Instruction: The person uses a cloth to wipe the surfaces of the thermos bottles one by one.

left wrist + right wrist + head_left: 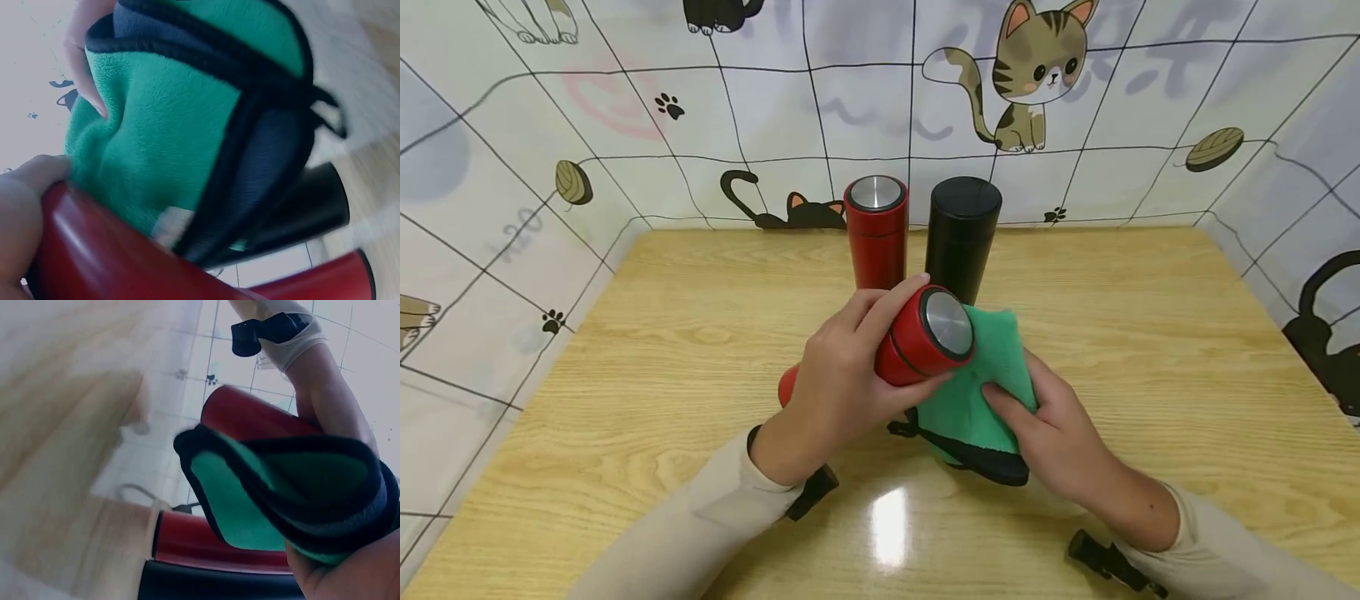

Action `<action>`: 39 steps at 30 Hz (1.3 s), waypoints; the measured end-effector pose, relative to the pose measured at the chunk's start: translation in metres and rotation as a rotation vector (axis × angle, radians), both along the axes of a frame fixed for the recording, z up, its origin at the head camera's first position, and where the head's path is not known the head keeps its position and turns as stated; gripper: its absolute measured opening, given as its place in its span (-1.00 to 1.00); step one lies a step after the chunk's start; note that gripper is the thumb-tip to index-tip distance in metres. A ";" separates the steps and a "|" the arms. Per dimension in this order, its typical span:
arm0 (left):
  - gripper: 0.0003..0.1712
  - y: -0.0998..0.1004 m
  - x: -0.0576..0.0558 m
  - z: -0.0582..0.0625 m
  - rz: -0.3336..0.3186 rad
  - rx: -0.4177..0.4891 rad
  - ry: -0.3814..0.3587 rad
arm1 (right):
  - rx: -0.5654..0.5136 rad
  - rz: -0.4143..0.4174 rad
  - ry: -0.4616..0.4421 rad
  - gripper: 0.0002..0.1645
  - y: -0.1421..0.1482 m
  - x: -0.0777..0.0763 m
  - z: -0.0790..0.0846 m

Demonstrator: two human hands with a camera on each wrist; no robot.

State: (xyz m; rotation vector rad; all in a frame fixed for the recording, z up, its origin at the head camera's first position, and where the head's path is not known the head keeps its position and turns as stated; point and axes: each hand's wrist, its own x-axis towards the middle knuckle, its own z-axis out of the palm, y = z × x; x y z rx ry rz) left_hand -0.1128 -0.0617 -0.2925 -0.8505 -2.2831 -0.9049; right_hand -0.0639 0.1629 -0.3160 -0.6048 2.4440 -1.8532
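My left hand [842, 358] grips a red thermos flask [904, 354] near its capped top and holds it tilted, the silver lid disc facing up and to the right. In my right hand [1063, 425] is a folded green cloth [981, 396] with black edging, pinched between thumb and fingers. The cloth lies against the flask's top end in the head view. From the left wrist, the green cloth [162, 125] sits right beside the red flask [119, 250]. In the right wrist view, the flask's base [250, 415] shows behind the folded cloth [244, 500].
A second red flask [877, 233] and a black flask [962, 237] stand upright side by side at the back of the wooden table [700, 333]. Behind them rises a wall covering [865, 108] printed with cats and grid lines.
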 end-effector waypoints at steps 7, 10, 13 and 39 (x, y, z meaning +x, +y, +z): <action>-0.02 -0.002 0.001 0.006 -0.248 0.318 -0.089 | -0.045 0.193 -0.152 -0.40 -0.001 0.000 -0.005; -0.08 -0.002 -0.001 0.008 -0.300 0.426 -0.095 | -0.054 0.273 -0.201 -0.40 0.000 -0.001 -0.005; -0.04 -0.006 -0.002 0.010 -0.294 0.491 -0.097 | -0.046 0.319 -0.220 -0.43 0.003 -0.003 -0.004; -0.16 -0.079 -0.092 0.003 0.074 0.727 -0.222 | -0.054 0.371 -0.328 -0.39 0.014 -0.015 0.001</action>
